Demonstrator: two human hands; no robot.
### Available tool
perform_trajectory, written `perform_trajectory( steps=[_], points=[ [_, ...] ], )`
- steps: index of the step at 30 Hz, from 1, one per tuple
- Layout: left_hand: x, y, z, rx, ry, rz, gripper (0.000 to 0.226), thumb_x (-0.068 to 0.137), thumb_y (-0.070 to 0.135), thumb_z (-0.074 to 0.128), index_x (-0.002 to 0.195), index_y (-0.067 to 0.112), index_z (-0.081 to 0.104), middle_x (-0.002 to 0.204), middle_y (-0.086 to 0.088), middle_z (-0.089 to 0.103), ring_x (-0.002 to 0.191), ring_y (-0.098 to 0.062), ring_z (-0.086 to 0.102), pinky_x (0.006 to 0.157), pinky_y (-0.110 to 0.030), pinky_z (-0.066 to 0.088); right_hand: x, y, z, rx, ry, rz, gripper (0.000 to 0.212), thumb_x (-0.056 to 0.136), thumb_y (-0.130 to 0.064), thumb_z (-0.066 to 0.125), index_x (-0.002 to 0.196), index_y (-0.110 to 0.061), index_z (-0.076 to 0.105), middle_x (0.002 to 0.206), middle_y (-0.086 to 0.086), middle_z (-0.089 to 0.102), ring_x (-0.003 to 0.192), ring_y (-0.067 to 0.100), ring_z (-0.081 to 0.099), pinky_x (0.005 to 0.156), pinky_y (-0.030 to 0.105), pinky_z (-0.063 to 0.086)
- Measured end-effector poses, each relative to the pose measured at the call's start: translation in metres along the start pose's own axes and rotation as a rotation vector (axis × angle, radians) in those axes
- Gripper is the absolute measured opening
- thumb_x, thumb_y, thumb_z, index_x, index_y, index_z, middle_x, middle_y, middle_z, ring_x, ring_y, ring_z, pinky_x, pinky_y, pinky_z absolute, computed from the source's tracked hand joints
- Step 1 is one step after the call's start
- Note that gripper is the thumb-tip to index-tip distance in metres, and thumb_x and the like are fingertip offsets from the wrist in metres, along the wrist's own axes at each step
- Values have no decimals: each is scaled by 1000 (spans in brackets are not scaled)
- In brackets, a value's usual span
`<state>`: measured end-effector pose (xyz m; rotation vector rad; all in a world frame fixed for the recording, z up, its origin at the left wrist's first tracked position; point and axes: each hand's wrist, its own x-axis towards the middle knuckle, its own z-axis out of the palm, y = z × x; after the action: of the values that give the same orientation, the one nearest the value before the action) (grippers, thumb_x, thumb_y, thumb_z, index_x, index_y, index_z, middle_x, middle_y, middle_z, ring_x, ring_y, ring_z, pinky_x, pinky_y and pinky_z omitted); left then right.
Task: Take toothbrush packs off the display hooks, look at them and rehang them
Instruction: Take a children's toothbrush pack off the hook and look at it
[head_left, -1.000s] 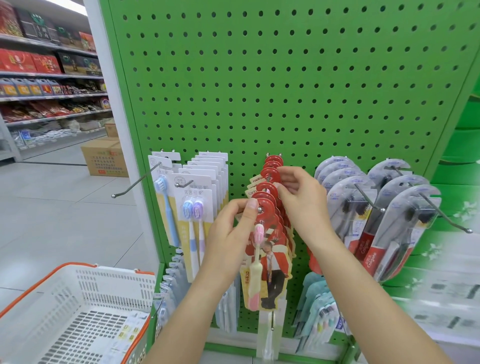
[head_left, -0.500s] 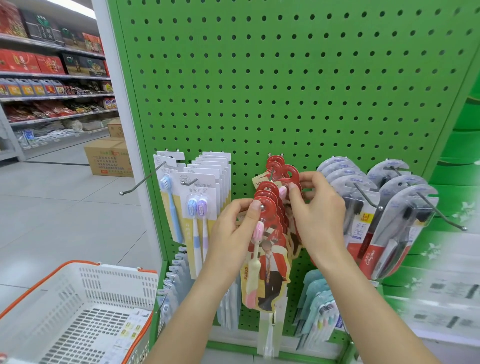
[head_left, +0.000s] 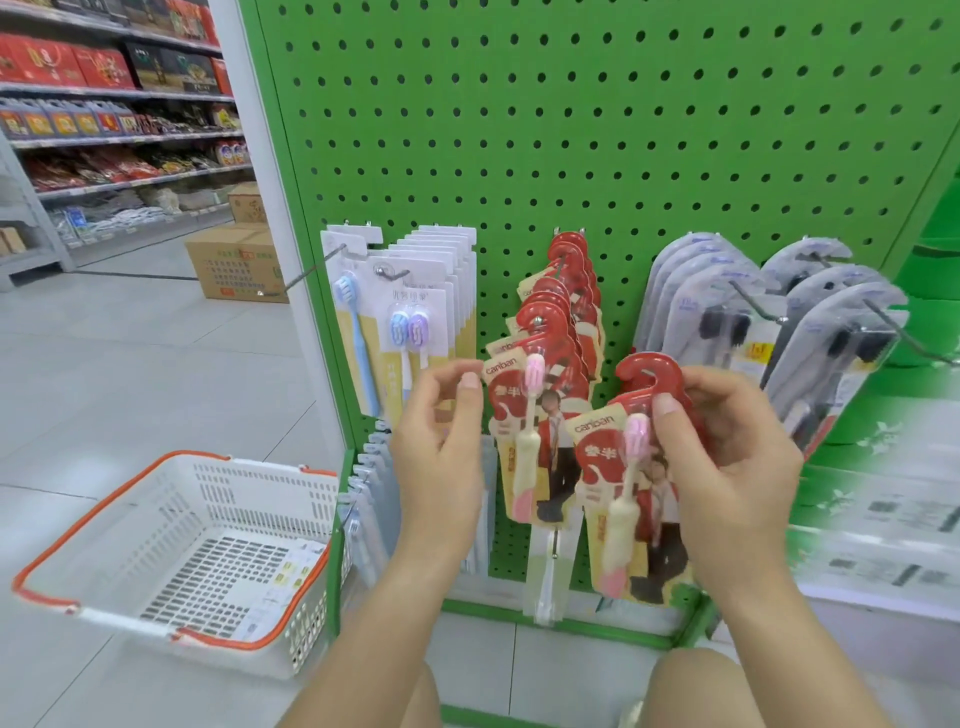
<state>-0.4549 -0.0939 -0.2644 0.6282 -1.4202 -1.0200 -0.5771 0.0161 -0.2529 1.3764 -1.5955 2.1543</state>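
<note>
Pegboard, green and full of holes, fills most of the view, with rows of toothbrush packs hanging from its hooks. At its middle hangs a stack of red packs on one hook, the front one showing a pink-headed brush. To the right of that stack and clear of the hook, a single red pack is held in front of the board, tilted slightly, its hook-shaped red top uppermost. The right hand grips this pack from its right edge, thumb pressed on the front face just beside the pink brush head, fingers curled behind the card. The left hand hovers just left of the hanging stack, fingers loosely curled, thumb and forefinger a little apart, holding nothing; whether a fingertip touches the front pack's edge cannot be told. The held pack's right edge is hidden by the hand. Print on the cards is mostly too small to read.
</note>
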Motion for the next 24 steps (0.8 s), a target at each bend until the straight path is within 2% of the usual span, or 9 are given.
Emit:
perform_trajectory(
  steps=[2, 4, 6, 8, 11, 13, 16, 19, 24],
  points=[
    [-12, -8, -5, -12, 10, -16, 19, 98, 12, 53, 92, 25, 65, 85, 20, 66, 78, 6, 57, 71, -9, 42, -17, 11, 1, 35, -60, 144, 16, 88, -18, 61, 90, -34, 63, 82, -8, 68, 73, 13, 64, 66, 33, 52],
    [-23, -22, -11, -23, -15, -69, 19, 98, 9, 53, 92, 23, 65, 83, 14, 68, 79, 3, 60, 71, -13, 45, -33, 24, 6, 49, -120, 265, 15, 92, -12, 62, 92, -28, 65, 80, -6, 68, 71, 14, 64, 64, 34, 52],
    [-33, -37, -17, -21, -76, -152, 19, 97, 7, 53, 92, 21, 65, 77, 10, 70, 76, -3, 64, 68, -18, 48, -46, 35, 12, 92, -175, 377, 13, 93, -8, 59, 94, -19, 64, 76, -8, 68, 65, 11, 62, 59, 31, 52],
    [-45, -54, -22, 4, -161, -262, 19, 97, 8, 52, 91, 18, 67, 75, 8, 71, 73, -4, 64, 62, -19, 50, -56, 44, 18, 154, -194, 484, 13, 92, -3, 58, 93, -15, 63, 69, -12, 66, 56, 4, 59, 51, 20, 49],
    [-59, -72, -33, 1, -254, -403, 18, 98, 15, 53, 92, 17, 70, 83, 10, 72, 76, -5, 65, 64, -25, 55, -70, 58, 25, 167, -206, 570, 9, 91, -6, 61, 95, -12, 66, 78, 0, 70, 64, 11, 63, 53, 21, 50],
    [-67, -82, -40, -5, -275, -424, 14, 96, 17, 56, 95, 17, 70, 85, 9, 72, 80, -8, 66, 70, -33, 57, -79, 65, 28, 203, -211, 609, 9, 90, -6, 61, 95, -11, 67, 78, 3, 70, 64, 15, 64, 52, 24, 50],
    [-84, -96, -47, 10, -198, -396, 4, 93, 13, 62, 94, 16, 64, 85, 11, 68, 79, -6, 65, 70, -25, 53, -93, 68, 31, 180, -230, 617, 10, 89, -3, 61, 92, -12, 66, 72, -5, 68, 63, 6, 64, 55, 18, 51],
    [-95, -106, -51, 142, -88, -322, 15, 94, 20, 62, 80, 20, 58, 72, 16, 60, 71, -4, 55, 72, -26, 47, -109, 72, 34, 69, -287, 589, 10, 89, -10, 65, 94, -18, 66, 79, -2, 68, 67, 10, 64, 59, 23, 53],
    [-105, -107, -50, 310, -240, -296, 35, 91, 51, 46, 75, 23, 60, 69, 7, 64, 64, -10, 57, 61, -22, 42, -122, 74, 38, -25, -365, 571, 10, 86, -17, 69, 91, -25, 66, 79, -6, 70, 72, 9, 65, 69, 19, 51]
  ],
)
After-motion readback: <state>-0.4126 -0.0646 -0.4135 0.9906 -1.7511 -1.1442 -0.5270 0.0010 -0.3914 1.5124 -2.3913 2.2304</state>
